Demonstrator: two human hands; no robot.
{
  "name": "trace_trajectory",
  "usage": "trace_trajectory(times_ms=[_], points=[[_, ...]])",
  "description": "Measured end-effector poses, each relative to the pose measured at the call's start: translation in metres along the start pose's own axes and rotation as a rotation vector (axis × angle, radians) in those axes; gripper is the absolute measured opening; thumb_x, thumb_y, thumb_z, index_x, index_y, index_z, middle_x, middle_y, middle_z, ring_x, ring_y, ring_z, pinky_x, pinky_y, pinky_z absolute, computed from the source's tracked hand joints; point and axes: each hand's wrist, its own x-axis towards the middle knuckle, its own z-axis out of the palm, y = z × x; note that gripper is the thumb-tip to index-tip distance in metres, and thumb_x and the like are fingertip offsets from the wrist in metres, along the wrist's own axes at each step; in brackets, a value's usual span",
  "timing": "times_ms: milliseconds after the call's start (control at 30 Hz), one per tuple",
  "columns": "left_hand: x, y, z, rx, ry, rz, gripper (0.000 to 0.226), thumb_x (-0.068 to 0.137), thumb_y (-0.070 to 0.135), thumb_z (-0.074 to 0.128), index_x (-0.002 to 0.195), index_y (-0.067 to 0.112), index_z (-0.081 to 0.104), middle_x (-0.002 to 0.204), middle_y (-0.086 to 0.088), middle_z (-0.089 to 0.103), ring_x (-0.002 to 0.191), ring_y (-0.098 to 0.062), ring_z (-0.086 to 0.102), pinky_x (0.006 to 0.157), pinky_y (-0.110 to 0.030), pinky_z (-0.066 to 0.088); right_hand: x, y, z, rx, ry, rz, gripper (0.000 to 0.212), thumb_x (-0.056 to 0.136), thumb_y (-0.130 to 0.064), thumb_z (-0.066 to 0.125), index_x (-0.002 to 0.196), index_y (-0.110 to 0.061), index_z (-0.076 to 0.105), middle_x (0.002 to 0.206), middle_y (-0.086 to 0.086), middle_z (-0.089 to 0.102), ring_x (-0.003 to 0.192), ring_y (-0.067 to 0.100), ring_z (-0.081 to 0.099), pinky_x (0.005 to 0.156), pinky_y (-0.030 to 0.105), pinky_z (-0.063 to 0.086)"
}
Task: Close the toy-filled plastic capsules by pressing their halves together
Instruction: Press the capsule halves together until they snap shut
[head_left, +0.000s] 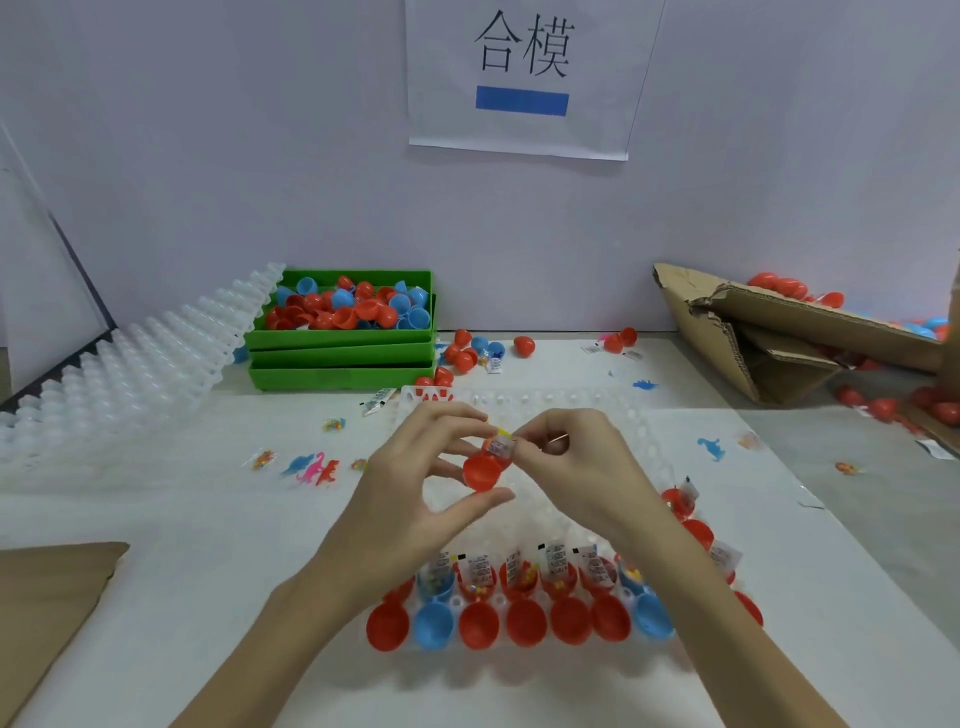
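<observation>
My left hand (415, 483) pinches a red capsule half (480, 472) between thumb and fingers, above the white plastic tray (571, 410). My right hand (571, 462) pinches a small toy packet (500, 446) at the half's open mouth. Nearer to me, a row of open red and blue capsules (524, 621) sits in the tray, with packets and toys (553, 564) sticking out of the filled halves. Along the tray's right edge stand more filled red capsules (678, 501), partly hidden by my right forearm.
Stacked green bins (340, 351) at back left hold loose capsule halves (348, 309). White trays (130, 364) lean at the left. A torn cardboard box (769, 332) with closed capsules lies at right. Small dinosaur toys (314, 467) and packets are scattered on the table.
</observation>
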Motion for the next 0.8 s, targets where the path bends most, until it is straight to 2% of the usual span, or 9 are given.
trace_trajectory(times_ms=[100,200,267,367,467,533,667,800], points=[[0.001,0.000,-0.001,-0.061,0.070,-0.038,0.040,0.084,0.032,0.080,0.120,0.017,0.073,0.128,0.010,0.067,0.107,-0.012,0.071,0.086,-0.024,0.061,-0.003,-0.003,0.002,0.171,-0.015,0.083,0.019,0.099,-0.034,0.066,0.093,-0.019,0.076,0.067,-0.022,0.072,0.067,-0.006,0.068,0.059,0.012,0.047],[0.002,0.000,-0.003,-0.156,0.111,-0.102,0.037,0.085,0.027,0.079,0.121,0.019,0.074,0.125,0.012,0.070,0.109,-0.016,0.073,0.086,-0.025,0.061,-0.008,-0.011,-0.002,0.659,-0.172,0.169,0.014,0.099,-0.019,0.068,0.102,-0.007,0.075,0.093,0.004,0.081,0.091,0.019,0.079,0.075,0.022,0.061],[0.003,-0.002,-0.006,-0.158,0.121,-0.113,0.035,0.086,0.024,0.079,0.120,0.019,0.075,0.123,0.012,0.071,0.109,-0.016,0.072,0.085,-0.024,0.061,-0.010,-0.011,-0.004,0.782,-0.214,0.149,0.020,0.099,-0.016,0.069,0.110,-0.001,0.071,0.102,0.014,0.080,0.099,0.028,0.077,0.084,0.026,0.061],[0.004,-0.002,-0.008,-0.146,0.116,-0.111,0.032,0.087,0.024,0.079,0.119,0.022,0.076,0.121,0.012,0.072,0.110,-0.015,0.071,0.083,-0.022,0.060,-0.011,-0.008,-0.003,0.734,-0.166,0.104,0.022,0.097,-0.015,0.071,0.114,0.000,0.069,0.100,0.016,0.079,0.099,0.028,0.077,0.091,0.029,0.061],[0.004,-0.002,-0.010,-0.142,0.108,-0.109,0.030,0.088,0.025,0.077,0.118,0.024,0.076,0.120,0.012,0.072,0.109,-0.016,0.072,0.084,-0.022,0.059,-0.012,-0.008,-0.003,0.627,-0.158,0.020,0.028,0.097,-0.021,0.072,0.124,-0.017,0.068,0.102,0.009,0.080,0.098,0.024,0.078,0.096,0.034,0.059],[0.005,-0.003,-0.010,-0.152,0.099,-0.124,0.029,0.088,0.025,0.077,0.117,0.023,0.076,0.118,0.010,0.071,0.108,-0.017,0.072,0.085,-0.022,0.059,-0.011,-0.008,-0.004,0.558,-0.157,-0.065,0.026,0.099,-0.019,0.070,0.125,-0.023,0.070,0.104,0.006,0.079,0.098,0.022,0.077,0.092,0.031,0.060],[0.005,-0.007,-0.011,-0.179,0.100,-0.185,0.024,0.089,0.018,0.079,0.112,0.021,0.078,0.112,0.006,0.072,0.104,-0.017,0.072,0.085,-0.022,0.059,-0.010,-0.007,-0.002,0.426,-0.117,-0.147,0.016,0.101,-0.010,0.066,0.113,-0.015,0.076,0.099,0.002,0.080,0.094,0.018,0.077,0.087,0.028,0.061],[0.005,-0.006,-0.009,-0.317,0.163,-0.275,0.037,0.082,0.018,0.085,0.116,0.022,0.072,0.104,0.006,0.077,0.099,-0.016,0.075,0.087,-0.022,0.059,-0.008,-0.006,0.001,0.360,-0.092,-0.212,0.017,0.100,-0.006,0.066,0.112,-0.013,0.076,0.098,0.000,0.080,0.093,0.016,0.077,0.084,0.025,0.061]])
